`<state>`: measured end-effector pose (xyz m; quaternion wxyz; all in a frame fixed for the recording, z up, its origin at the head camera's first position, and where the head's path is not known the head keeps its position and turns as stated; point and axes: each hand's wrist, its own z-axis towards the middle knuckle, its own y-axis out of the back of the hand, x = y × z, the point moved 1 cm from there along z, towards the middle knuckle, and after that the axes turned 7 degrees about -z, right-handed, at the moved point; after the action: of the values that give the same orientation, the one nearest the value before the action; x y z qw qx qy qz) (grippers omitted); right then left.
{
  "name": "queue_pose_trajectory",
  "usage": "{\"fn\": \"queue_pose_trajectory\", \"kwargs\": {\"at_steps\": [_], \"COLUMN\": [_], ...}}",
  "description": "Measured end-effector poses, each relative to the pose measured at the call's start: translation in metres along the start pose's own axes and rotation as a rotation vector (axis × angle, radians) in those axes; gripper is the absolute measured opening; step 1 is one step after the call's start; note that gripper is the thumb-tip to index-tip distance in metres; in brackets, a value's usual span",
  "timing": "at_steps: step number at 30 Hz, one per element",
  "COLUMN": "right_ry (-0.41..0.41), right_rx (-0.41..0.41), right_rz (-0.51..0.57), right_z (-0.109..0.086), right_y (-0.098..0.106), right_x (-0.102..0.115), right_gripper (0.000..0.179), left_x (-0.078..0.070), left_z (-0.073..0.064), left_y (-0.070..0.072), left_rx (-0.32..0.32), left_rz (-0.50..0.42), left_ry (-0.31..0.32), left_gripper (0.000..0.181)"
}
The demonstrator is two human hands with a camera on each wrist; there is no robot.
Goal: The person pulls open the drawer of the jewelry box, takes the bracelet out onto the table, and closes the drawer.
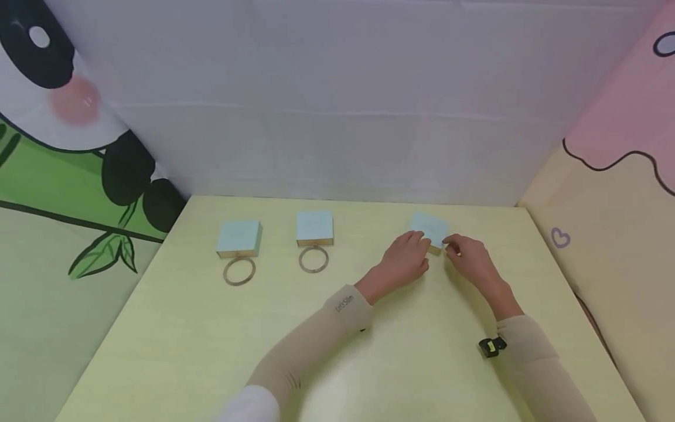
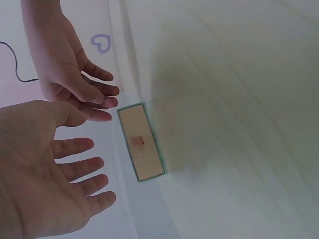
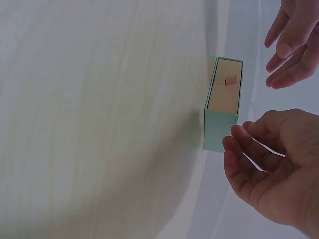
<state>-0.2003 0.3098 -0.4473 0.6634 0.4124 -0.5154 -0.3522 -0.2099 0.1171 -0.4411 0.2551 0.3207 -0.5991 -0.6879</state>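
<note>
A pale blue-green drawer box with a tan front stands at the right back of the table. A small pinkish pull tab shows on its front. My left hand is beside the box's left front corner, its fingers apart and relaxed in the left wrist view. On the other side my right hand is close to the box's side, fingers loosely bent with nothing between them. Whether fingertips touch the box is hard to tell.
Two similar boxes stand further left, a left box and a middle box. Before each lies a bangle-like ring, a left ring and a middle ring. Printed cloth walls border the pale yellow table.
</note>
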Motion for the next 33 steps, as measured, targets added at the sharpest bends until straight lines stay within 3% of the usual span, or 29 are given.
{"fn": "queue_pose_trajectory", "kwargs": {"at_steps": [4, 11, 19, 25, 33], "right_ry": [-0.03, -0.073, -0.087, -0.084, -0.081], "right_rx": [0.024, 0.047, 0.032, 0.031, 0.058], "right_rz": [-0.013, -0.022, 0.015, 0.012, 0.022], "right_z": [-0.005, -0.02, -0.019, -0.018, -0.016], "right_y": [-0.002, -0.006, -0.012, -0.006, -0.003], "right_x": [-0.008, -0.023, -0.027, -0.023, -0.025], "right_gripper": [0.026, 0.026, 0.028, 0.027, 0.027], "left_x": [-0.011, -0.033, -0.028, -0.027, -0.025], "left_z": [0.015, 0.032, 0.053, 0.057, 0.058], "left_y": [-0.012, -0.022, -0.032, -0.035, -0.033], "left_rx": [0.022, 0.106, 0.136, 0.099, 0.1], "left_rz": [0.022, -0.054, -0.051, 0.01, -0.038], "left_ry": [0.067, 0.134, 0.272, 0.279, 0.231], "left_gripper": [0.04, 0.046, 0.056, 0.052, 0.046]}}
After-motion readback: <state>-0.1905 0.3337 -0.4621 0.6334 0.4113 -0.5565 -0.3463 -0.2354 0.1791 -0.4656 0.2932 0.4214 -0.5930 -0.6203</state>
